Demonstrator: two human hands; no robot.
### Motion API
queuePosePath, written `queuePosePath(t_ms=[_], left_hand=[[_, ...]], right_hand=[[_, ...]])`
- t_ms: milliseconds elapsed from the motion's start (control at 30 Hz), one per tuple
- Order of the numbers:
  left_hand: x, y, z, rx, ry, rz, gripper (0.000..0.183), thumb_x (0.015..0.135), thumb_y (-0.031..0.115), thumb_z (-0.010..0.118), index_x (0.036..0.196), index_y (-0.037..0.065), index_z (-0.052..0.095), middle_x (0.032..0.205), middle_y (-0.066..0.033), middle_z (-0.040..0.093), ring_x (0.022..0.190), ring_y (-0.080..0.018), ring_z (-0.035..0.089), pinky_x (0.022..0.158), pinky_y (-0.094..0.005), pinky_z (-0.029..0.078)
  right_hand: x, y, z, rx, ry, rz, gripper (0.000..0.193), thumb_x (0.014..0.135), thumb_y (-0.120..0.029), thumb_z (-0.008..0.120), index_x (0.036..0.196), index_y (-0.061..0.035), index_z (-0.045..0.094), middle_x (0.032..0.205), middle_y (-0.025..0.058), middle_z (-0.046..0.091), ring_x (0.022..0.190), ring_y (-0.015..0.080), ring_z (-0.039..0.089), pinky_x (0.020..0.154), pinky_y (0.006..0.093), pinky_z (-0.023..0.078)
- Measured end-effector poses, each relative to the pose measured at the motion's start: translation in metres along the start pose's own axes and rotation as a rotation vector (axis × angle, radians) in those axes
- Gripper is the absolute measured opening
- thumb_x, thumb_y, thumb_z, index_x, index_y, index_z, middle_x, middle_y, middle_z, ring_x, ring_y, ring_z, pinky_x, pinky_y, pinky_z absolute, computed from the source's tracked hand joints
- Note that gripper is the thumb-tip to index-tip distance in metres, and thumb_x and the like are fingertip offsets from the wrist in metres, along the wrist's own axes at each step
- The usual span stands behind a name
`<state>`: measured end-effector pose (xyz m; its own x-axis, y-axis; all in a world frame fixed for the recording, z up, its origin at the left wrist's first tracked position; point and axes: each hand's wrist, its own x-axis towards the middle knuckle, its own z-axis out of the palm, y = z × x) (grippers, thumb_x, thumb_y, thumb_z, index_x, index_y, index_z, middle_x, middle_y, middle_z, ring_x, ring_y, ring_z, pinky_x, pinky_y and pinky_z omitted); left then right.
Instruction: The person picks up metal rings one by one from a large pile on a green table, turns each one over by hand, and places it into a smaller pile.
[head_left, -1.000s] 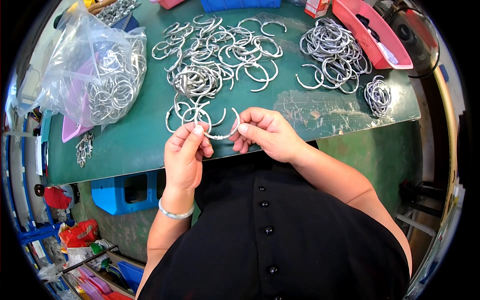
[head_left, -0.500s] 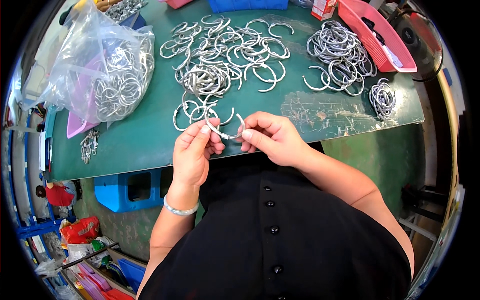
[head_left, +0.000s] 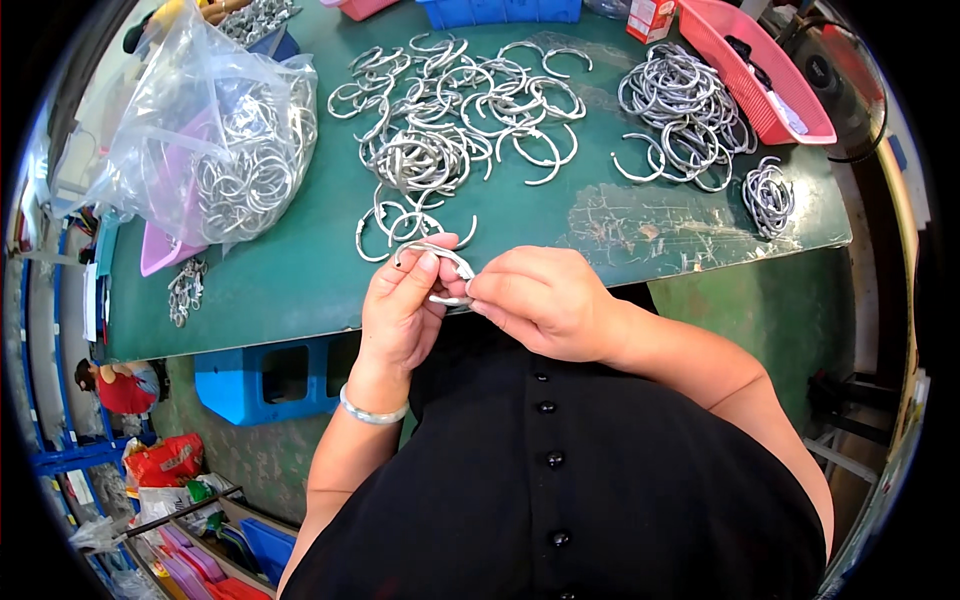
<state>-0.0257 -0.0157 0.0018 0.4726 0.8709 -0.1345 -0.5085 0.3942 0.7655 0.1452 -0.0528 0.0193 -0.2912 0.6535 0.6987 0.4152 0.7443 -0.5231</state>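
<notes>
Just over the near edge of the green table, my left hand (head_left: pixel 402 305) pinches an open silver metal ring (head_left: pixel 440 252) between thumb and fingers. My right hand (head_left: pixel 548 302) has its fingertips closed on the ring's right side, by what looks like its joint. Part of the ring is covered by my fingers. Beyond my hands spreads a loose heap of similar open rings (head_left: pixel 418 160). A denser pile of silver rings (head_left: pixel 685 105) lies to the right, with a small bundle of rings (head_left: pixel 768 198) near the table's right edge.
At the left, a clear plastic bag (head_left: pixel 255 150) full of rings rests in a pink tray (head_left: pixel 160 250), beside small metal parts (head_left: pixel 187 290). A pink basket (head_left: pixel 800 110) and a blue bin (head_left: pixel 500 12) stand at the back. Below the table is a blue stool (head_left: pixel 235 385).
The ring has been turned in my hands, its opening now facing down and left rather than up. My right hand has moved left, closer to my left hand.
</notes>
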Motion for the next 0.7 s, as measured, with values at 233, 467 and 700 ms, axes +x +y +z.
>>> queuePosePath(t_ms=[233, 467, 700], left_hand=[[0.0, -0.002, 0.0, -0.047, 0.018, -0.094, 0.022, 0.087, 0.01, 0.045, 0.104, -0.004, 0.051, 0.075, -0.0044, 0.057, 0.069, -0.0138, 0.056, 0.065, -0.0235, 0.046], [-0.001, -0.003, 0.005, 0.007, 0.038, -0.001, 0.022, 0.087, 0.01, 0.045, 0.104, -0.003, 0.051, 0.077, -0.0055, 0.057, 0.07, -0.014, 0.055, 0.064, -0.0244, 0.046], [-0.003, 0.0, 0.008, 1.033, 0.118, 0.891, 0.017, 0.077, -0.005, 0.055, 0.093, -0.003, 0.059, 0.087, -0.0133, 0.058, 0.074, -0.0182, 0.056, 0.066, -0.0244, 0.046]], right_hand=[[0.003, -0.003, -0.001, -0.044, -0.019, -0.059, 0.015, 0.07, -0.008, 0.061, 0.083, -0.0032, 0.055, 0.073, 0.0075, 0.055, 0.063, 0.0241, 0.055, 0.054, 0.0324, 0.045], [0.003, -0.002, -0.005, 0.008, 0.033, 0.045, 0.013, 0.07, -0.005, 0.06, 0.083, -0.0038, 0.056, 0.071, 0.0076, 0.055, 0.063, 0.0251, 0.055, 0.054, 0.0328, 0.045], [-0.008, 0.012, -0.009, 0.176, 0.151, 0.374, 0.011, 0.074, 0.001, 0.057, 0.085, -0.0016, 0.058, 0.073, 0.0085, 0.056, 0.061, 0.0179, 0.056, 0.053, 0.0253, 0.043]])
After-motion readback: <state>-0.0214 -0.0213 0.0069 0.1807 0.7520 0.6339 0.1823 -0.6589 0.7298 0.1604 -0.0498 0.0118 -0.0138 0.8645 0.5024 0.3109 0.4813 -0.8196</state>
